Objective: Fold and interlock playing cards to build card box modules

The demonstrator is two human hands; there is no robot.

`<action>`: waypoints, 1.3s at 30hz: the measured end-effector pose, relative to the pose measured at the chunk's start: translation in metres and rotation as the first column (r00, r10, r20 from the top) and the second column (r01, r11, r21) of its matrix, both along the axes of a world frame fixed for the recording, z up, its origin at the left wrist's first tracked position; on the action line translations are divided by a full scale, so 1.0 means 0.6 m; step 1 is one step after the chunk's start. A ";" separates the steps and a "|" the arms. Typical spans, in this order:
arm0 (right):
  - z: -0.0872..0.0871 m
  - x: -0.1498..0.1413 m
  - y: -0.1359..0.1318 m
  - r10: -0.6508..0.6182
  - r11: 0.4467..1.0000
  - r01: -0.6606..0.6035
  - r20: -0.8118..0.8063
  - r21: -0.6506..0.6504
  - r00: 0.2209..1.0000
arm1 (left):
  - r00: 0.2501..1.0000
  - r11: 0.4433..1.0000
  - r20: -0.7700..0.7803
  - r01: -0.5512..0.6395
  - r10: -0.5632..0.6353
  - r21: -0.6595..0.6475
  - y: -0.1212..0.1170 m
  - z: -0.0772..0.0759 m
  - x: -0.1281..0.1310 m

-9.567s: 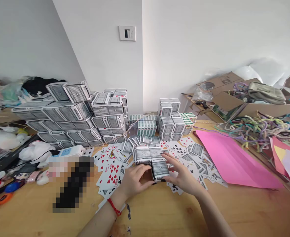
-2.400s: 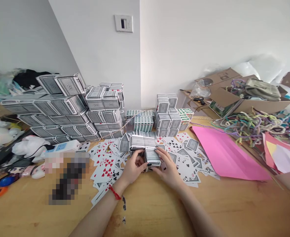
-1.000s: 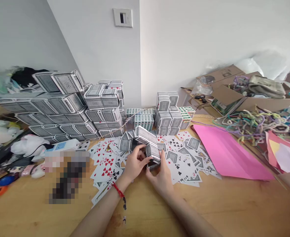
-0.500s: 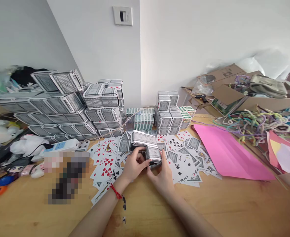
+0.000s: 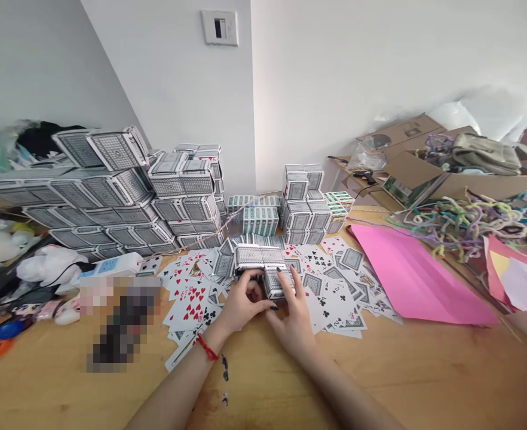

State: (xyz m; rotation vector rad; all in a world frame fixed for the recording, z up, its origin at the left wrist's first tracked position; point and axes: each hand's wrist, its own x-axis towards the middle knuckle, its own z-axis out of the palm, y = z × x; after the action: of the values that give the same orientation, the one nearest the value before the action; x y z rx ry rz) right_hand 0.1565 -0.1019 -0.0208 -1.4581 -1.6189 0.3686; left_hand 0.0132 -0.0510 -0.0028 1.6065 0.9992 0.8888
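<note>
A block of joined boxes folded from playing cards [image 5: 260, 255], with grey patterned backs outward, is between my hands at the middle of the table. My left hand [image 5: 239, 304] grips its near left side, fingers curled and partly hidden behind it. From the right, my right hand [image 5: 294, 319] holds the block, two fingers lying over the top of its nearest box and the thumb low at the front. Loose playing cards [image 5: 195, 298], some face up, are spread on both sides of the block.
Stacked card blocks [image 5: 106, 194] rise at the back left, with a smaller card stack [image 5: 306, 206] at the back right. Green-edged card packs [image 5: 260, 221] stand between them. Pink paper [image 5: 420, 280], tangled yarn [image 5: 474, 227] and a cardboard box [image 5: 469, 185] lie right. A white power strip [image 5: 111, 266] is left.
The block has turned slightly and tipped so its top faces me less steeply. My right fingers have moved from its right side onto the top of the near box.
</note>
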 end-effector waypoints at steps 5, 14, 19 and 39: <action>0.006 -0.003 0.001 -0.006 0.999 0.005 0.026 0.049 1.000 | 0.988 0.996 0.144 0.061 -0.052 -0.058 0.002 -0.007 -0.003; 0.012 -0.004 0.001 0.012 0.999 -0.012 0.006 0.041 1.000 | 0.987 0.996 0.164 0.006 0.009 -0.091 0.004 -0.006 0.006; 0.012 -0.004 0.002 0.004 0.999 -0.004 -0.002 0.044 1.000 | 0.983 0.995 0.180 -0.007 0.024 -0.095 0.000 -0.005 0.012; 0.005 -0.003 0.004 -0.019 0.998 0.019 0.003 0.064 1.000 | 0.981 0.990 0.190 -0.020 0.046 -0.136 -0.001 -0.007 0.016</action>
State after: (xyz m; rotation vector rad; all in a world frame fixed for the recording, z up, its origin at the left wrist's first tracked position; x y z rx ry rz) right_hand 0.1548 -0.0993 -0.0181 -1.4261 -1.6043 0.3008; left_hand 0.0230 -0.0514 -0.0070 1.3671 0.9305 0.9601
